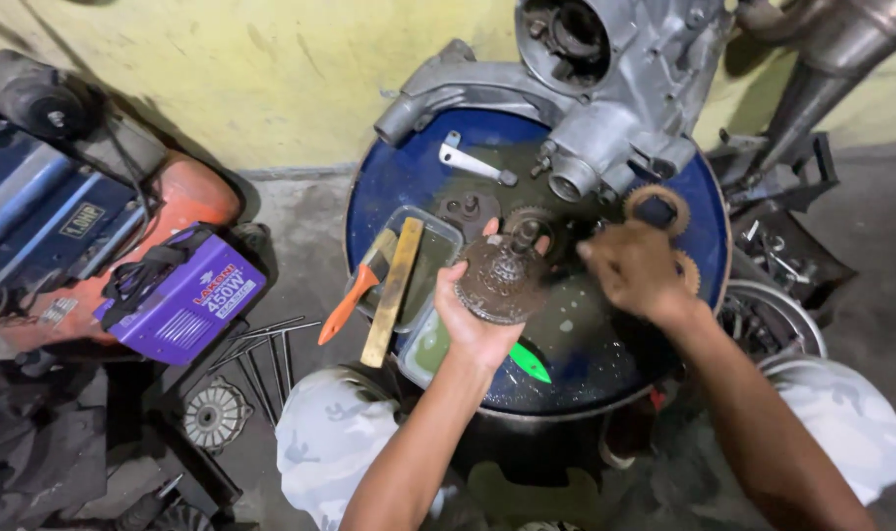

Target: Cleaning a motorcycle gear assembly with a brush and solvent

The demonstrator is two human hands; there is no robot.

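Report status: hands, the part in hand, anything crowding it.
Left hand grips greasy round gear assembly over blue drum top. Right hand beside it, blurred, grip unclear. Engine casing and plastic tub with brush close by.

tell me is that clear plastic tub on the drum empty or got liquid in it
Liquid in it: the clear plastic tub holds murky greenish fluid, seen at its near end. How full, cannot tell. A paintbrush and a flat brass bar lie across it.
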